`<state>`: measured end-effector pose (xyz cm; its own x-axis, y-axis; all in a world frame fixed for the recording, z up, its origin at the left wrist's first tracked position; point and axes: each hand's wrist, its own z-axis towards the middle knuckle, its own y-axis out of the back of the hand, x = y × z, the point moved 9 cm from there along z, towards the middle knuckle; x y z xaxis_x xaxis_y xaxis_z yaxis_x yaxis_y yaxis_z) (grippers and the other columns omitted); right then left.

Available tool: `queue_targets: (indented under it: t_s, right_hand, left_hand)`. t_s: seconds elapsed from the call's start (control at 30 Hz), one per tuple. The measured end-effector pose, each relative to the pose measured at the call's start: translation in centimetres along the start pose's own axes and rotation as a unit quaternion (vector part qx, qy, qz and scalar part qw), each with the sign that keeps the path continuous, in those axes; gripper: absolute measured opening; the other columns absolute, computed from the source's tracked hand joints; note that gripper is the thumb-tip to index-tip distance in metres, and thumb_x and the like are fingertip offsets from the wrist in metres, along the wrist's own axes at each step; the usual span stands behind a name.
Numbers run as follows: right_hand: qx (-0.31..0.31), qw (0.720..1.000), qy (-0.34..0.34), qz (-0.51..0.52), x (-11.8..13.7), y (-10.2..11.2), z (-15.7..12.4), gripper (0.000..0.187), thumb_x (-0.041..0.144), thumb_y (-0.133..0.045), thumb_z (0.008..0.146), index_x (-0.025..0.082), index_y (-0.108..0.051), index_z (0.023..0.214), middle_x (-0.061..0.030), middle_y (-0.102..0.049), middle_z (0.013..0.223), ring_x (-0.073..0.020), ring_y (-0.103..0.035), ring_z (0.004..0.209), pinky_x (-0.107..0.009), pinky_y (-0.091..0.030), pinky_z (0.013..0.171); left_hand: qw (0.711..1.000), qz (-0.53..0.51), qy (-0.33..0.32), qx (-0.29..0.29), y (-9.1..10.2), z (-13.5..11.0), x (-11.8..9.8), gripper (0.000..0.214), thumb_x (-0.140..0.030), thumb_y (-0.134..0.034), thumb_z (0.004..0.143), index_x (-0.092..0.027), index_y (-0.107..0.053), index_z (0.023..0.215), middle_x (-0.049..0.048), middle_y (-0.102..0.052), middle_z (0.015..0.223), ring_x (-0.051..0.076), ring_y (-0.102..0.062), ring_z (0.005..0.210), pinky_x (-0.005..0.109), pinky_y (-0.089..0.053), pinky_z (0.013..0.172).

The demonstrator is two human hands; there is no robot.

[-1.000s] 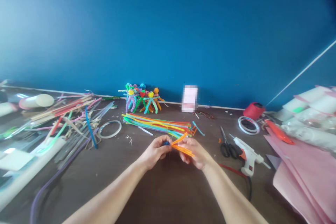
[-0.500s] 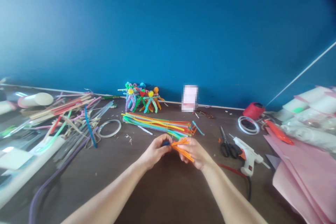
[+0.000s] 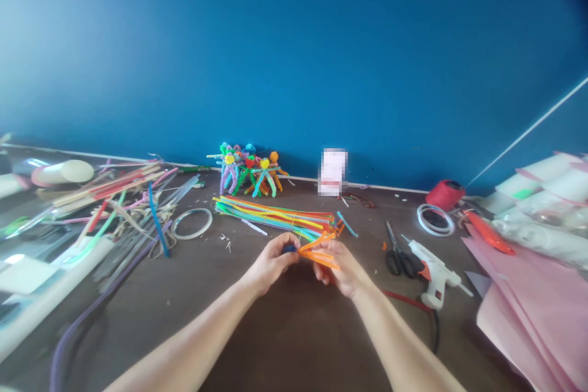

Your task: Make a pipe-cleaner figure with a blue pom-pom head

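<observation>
Orange pipe cleaners (image 3: 319, 255) are pinched in a narrow grip between the left hand (image 3: 273, 263) and right hand (image 3: 342, 268), a blue tuft (image 3: 289, 248) showing by the left fingers, above the worktop (image 3: 257, 331), just before a multicoloured pipe-cleaner bundle (image 3: 275, 217); scissors (image 3: 397, 257) and a glue gun (image 3: 434, 272) lie rightward.

**Figure: the wearer's bare arms, head-camera view.**
Left forearm (image 3: 184, 337) and right forearm (image 3: 404, 343) taper smoothly to narrow wrists; left hand (image 3: 273, 264) and right hand (image 3: 342, 269) have slim fingers.
</observation>
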<state>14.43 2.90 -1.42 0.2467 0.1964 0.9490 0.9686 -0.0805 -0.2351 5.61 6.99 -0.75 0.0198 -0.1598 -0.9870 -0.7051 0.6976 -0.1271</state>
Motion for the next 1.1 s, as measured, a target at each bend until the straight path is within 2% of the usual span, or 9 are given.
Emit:
queue_targets:
  t_s: [0.13,0.37,0.5,0.63,0.77,0.97,1.1]
  right_hand:
    - [-0.011,1.000,0.011,-0.007,0.3,0.0,-0.1,0.023,0.037,-0.056,0.068,0.014,-0.057,0.068,0.0047,-0.051,0.038,-0.0054,-0.041,0.031,-0.016,-0.028,0.031]
    - [-0.009,0.995,-0.037,-0.094,-0.4,0.0,-0.2,0.017,0.032,-0.055,0.068,0.016,-0.052,0.064,0.0059,-0.051,0.036,-0.0050,-0.038,0.027,-0.016,-0.028,0.031]
    - [0.002,0.995,-0.031,-0.092,-0.5,0.0,-0.2,0.015,0.027,-0.057,0.065,0.016,-0.048,0.060,0.0067,-0.049,0.037,-0.0059,-0.041,0.031,-0.017,-0.027,0.034]
    - [-0.022,0.993,0.001,-0.113,0.2,0.4,-0.1,0.013,0.018,-0.059,0.060,0.015,-0.048,0.055,0.0078,-0.045,0.042,-0.0047,-0.041,0.040,-0.017,-0.028,0.040]
    - [-0.027,0.992,0.013,-0.121,0.7,0.4,0.0,0.008,0.018,-0.061,0.060,0.013,-0.054,0.062,0.0062,-0.048,0.051,-0.0046,-0.041,0.047,-0.017,-0.030,0.045]
    - [-0.021,0.993,-0.033,-0.111,-0.2,0.4,-0.2,0.016,0.026,-0.061,0.061,0.016,-0.048,0.061,0.0103,-0.037,0.038,-0.0026,-0.028,0.033,-0.016,-0.021,0.034]
    - [-0.024,0.993,-0.026,-0.112,-0.3,0.4,-0.1,0.017,0.027,-0.061,0.060,0.017,-0.047,0.060,0.0104,-0.037,0.037,-0.0023,-0.028,0.032,-0.015,-0.020,0.033]
  left_hand:
    - [1.000,0.028,-0.011,-0.006,0.0,0.0,-0.2,0.012,-0.019,-0.052,0.069,-0.016,-0.045,0.078,-0.0064,-0.042,0.059,0.003,-0.027,0.044,0.017,-0.020,0.043]
    - [0.999,0.054,0.000,0.007,-0.1,0.1,0.3,0.012,-0.020,-0.052,0.069,-0.015,-0.047,0.078,-0.0058,-0.042,0.056,0.004,-0.030,0.046,0.017,-0.022,0.044]
    - [0.999,0.048,0.000,0.020,-0.2,0.1,0.4,0.013,-0.019,-0.052,0.068,-0.014,-0.047,0.079,-0.0056,-0.041,0.058,0.004,-0.030,0.045,0.017,-0.021,0.043]
    - [0.999,0.041,0.008,0.026,-0.4,0.1,0.7,0.012,-0.020,-0.051,0.070,-0.015,-0.046,0.079,-0.0058,-0.040,0.058,0.003,-0.030,0.044,0.016,-0.021,0.041]
    - [0.998,0.062,-0.002,0.012,-0.2,0.2,0.8,0.012,-0.022,-0.052,0.071,-0.015,-0.046,0.078,-0.0068,-0.038,0.055,0.003,-0.031,0.043,0.017,-0.023,0.041]
    - [0.998,0.063,-0.020,-0.008,0.0,0.2,0.5,0.013,-0.021,-0.053,0.070,-0.015,-0.047,0.079,-0.0070,-0.038,0.053,0.004,-0.031,0.043,0.017,-0.023,0.041]
    - [0.999,0.048,-0.020,-0.011,0.1,0.3,0.7,0.013,-0.020,-0.053,0.070,-0.015,-0.047,0.081,-0.0070,-0.038,0.055,0.004,-0.031,0.043,0.017,-0.023,0.041]
